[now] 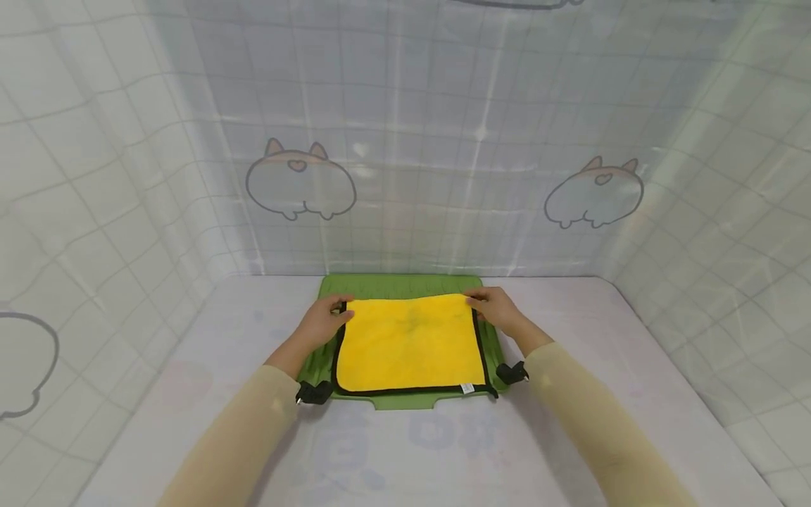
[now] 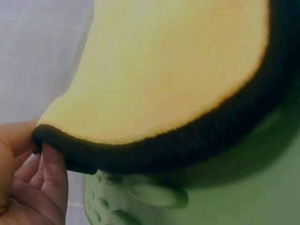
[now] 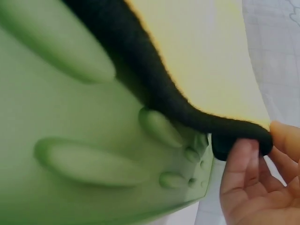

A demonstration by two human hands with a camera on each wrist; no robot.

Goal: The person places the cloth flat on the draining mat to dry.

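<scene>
A yellow cloth with a black bound edge is spread over a green ridged board. My left hand pinches the cloth's far left corner between thumb and fingers. At the far right corner, my right hand pinches the edge the same way. In the left wrist view, the black trim curves from the left hand's fingers across the green surface. The right wrist view shows the pinched corner beside the right hand's fingers, with raised green ridges below. A small white tag sits on the cloth's near edge.
A pale printed sheet covers the table around the board. Behind it stands a grid-patterned curtain with cartoon animal drawings, and similar fabric closes off the left and right sides. Black wrist devices sit near both cuffs.
</scene>
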